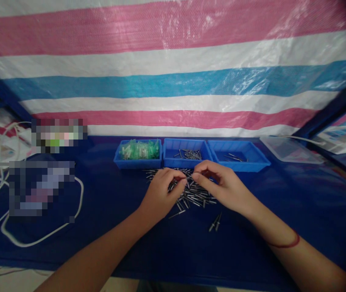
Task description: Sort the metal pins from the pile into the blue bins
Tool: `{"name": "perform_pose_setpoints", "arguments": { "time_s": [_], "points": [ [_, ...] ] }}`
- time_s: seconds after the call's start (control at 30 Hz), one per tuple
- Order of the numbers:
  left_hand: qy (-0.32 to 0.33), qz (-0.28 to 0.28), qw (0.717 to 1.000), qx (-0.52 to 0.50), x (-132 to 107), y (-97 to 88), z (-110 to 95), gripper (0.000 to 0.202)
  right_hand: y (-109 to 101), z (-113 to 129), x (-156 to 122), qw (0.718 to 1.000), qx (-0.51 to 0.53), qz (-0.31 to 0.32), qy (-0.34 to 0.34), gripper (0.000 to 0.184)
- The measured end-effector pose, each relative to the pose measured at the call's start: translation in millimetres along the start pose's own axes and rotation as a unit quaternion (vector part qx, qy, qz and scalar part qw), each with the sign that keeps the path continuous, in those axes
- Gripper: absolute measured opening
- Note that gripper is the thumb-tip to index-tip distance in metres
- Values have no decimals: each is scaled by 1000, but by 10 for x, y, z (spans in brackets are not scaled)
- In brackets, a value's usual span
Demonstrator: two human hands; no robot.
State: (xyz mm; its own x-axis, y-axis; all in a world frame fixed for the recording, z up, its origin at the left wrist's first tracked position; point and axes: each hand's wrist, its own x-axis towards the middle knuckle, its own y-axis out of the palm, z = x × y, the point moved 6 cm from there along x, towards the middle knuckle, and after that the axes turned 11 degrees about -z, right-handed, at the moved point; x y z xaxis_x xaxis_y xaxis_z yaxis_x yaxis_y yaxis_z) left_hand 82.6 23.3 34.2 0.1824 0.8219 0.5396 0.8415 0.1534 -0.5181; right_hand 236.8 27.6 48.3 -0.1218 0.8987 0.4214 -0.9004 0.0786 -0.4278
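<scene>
Over a loose pile of metal blind rivets (195,194), my left hand (164,187) and my right hand (221,184) meet almost fingertip to fingertip. Each pinches thumb against forefinger. A thin rivet (189,177) seems to span the small gap between them, mostly hidden by the fingers. Two separate rivets (215,223) lie on the blue table in front of the pile, below my right hand. Just behind the pile stands a blue bin (185,163) with more rivets inside.
To its left, another blue bin (138,163) holds green-tinted plastic packets (141,150). The right-hand blue bin (240,165) has a few rivets. A clear plastic lid (291,151) lies at the back right. White cable (81,198) loops across the left side; a striped sheet (173,85) hangs behind.
</scene>
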Motion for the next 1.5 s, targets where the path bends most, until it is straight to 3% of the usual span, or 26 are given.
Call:
{"name": "perform_pose_setpoints", "arguments": {
  "time_s": [0.1, 0.17, 0.23, 0.33, 0.4, 0.6, 0.8, 1.03, 1.17, 1.23, 1.33, 1.4, 1.5],
  "points": [
    [50, 4, 998, 37, -26, 11, -80, 21, -226, -91, 76, 994, -51, -96, -12, 20],
    [101, 53, 992, 52, -78, 74, -181, 19, -477, -215, 136, 975, -112, -189, -15, 21],
    [158, 116, 978, 68, -170, 166, -309, 19, -722, -352, 182, 937, -223, -268, -18, 24],
    [245, 183, 948, 88, -354, 299, -503, 26, -889, -493, 245, 883, -373, -283, -44, 28],
    [295, 202, 929, 95, -471, 374, -599, 30, -917, -520, 254, 869, -399, -287, -53, 31],
    [336, 214, 908, 130, -581, 490, -581, 24, -694, -305, 201, 904, -344, -241, -79, 23],
    [311, 208, 909, 181, -473, 454, -445, 14, -509, -153, 149, 922, -308, -204, -116, 20],
    [298, 202, 907, 218, -443, 426, -401, 17, -371, -100, 113, 941, -271, -165, -120, 15],
    [261, 175, 931, 184, -388, 365, -374, 23, -309, -54, 91, 949, -249, -143, -127, 13],
    [208, 134, 961, 126, -299, 284, -334, 25, -294, -36, 76, 955, -230, -139, -126, 12],
    [74, 35, 997, 4, -130, 120, -190, 24, -234, -43, 54, 973, -180, -113, -95, 13],
    [-17, -15, 997, -72, -66, 56, -67, 22, -139, -69, 32, 989, -118, -70, -50, 14],
    [-92, -27, 982, -161, -58, 77, 35, 21, 20, -88, -18, 1000, -6, -24, 19, 18]
  ]
}}
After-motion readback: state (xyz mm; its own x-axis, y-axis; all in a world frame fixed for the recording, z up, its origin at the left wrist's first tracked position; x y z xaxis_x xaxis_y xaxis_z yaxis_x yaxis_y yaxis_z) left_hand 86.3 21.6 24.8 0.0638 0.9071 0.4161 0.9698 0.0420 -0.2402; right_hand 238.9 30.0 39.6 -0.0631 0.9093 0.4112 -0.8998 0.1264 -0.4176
